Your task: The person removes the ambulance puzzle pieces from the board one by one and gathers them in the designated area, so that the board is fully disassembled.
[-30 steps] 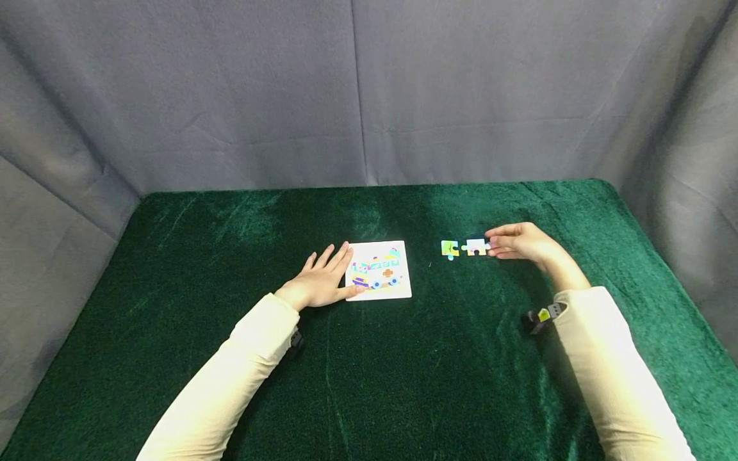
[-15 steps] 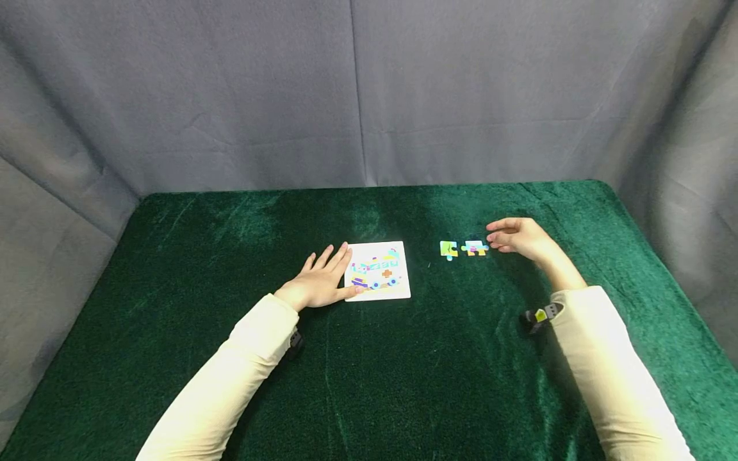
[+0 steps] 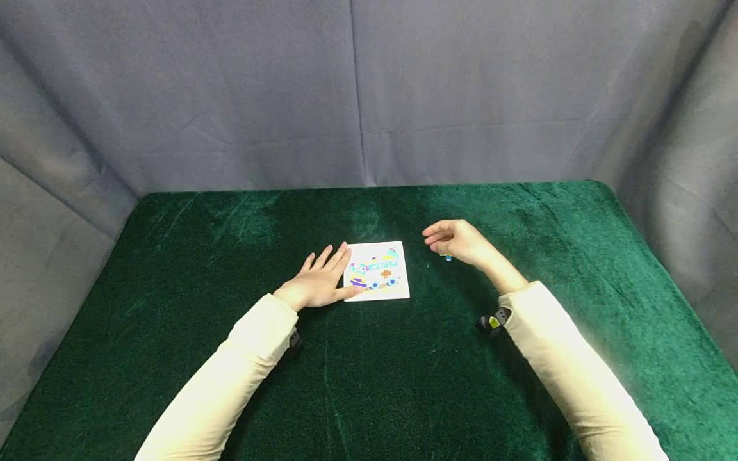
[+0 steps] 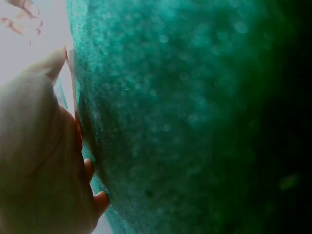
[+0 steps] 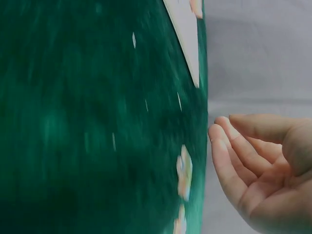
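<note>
My left hand (image 3: 317,285) lies with spread, straight fingers across the left edge of a white board (image 3: 403,282). That board bears a colourful picture of an ambulance. Above the cloth, right of the board, hovers my right hand (image 3: 458,243). In the right wrist view its fingers (image 5: 229,175) are loosely curved with nothing between them. Two jigsaw pieces lie on the cloth there, one piece (image 5: 184,173) nearer the board and another piece (image 5: 180,224) at the frame's bottom. In the head view the right hand covers nearly all of them; only a bit of one piece (image 3: 447,257) shows.
Dark green plush cloth (image 3: 369,371) covers the table. Grey curtains (image 3: 242,96) hang behind and at both sides. A small dark wrist camera (image 3: 492,320) sits below the right wrist.
My right hand first let go of the right-hand jigsaw piece, leaving it lying picture side up. It then moved left over the pieces. The left hand has stayed on the board.
</note>
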Action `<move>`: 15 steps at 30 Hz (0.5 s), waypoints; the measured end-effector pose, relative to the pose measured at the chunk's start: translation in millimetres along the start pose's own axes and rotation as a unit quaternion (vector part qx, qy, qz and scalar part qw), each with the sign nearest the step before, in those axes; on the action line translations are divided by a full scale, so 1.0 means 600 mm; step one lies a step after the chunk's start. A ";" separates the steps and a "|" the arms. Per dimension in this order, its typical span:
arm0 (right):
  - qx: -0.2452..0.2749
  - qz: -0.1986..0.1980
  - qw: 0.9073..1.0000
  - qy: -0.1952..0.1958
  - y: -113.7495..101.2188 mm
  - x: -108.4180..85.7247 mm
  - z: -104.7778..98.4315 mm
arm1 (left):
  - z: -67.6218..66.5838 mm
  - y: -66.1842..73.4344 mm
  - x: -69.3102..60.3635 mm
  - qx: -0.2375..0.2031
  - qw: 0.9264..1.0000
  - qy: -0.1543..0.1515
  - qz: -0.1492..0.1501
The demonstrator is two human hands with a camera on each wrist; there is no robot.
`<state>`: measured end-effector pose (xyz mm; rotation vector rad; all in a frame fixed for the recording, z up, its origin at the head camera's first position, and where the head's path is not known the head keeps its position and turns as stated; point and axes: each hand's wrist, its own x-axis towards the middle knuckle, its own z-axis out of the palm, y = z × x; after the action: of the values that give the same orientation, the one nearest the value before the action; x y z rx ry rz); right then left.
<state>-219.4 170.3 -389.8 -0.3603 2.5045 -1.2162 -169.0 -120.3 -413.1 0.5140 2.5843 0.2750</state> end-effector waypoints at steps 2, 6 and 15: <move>-0.001 0.004 1.000 -0.006 -0.008 0.007 0.017 | 0.001 0.000 0.000 0.000 1.000 -0.001 0.000; -0.013 -0.001 1.000 -0.012 -0.021 0.018 0.044 | 0.002 0.000 0.002 0.002 1.000 -0.001 0.001; -0.040 -0.018 0.999 -0.022 -0.043 0.031 0.073 | -0.001 0.001 0.001 -0.001 1.000 -0.001 0.000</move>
<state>-216.8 117.1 -398.3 -0.4496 2.5249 -1.1102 -169.7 -119.4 -412.9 0.5124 2.5810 0.2764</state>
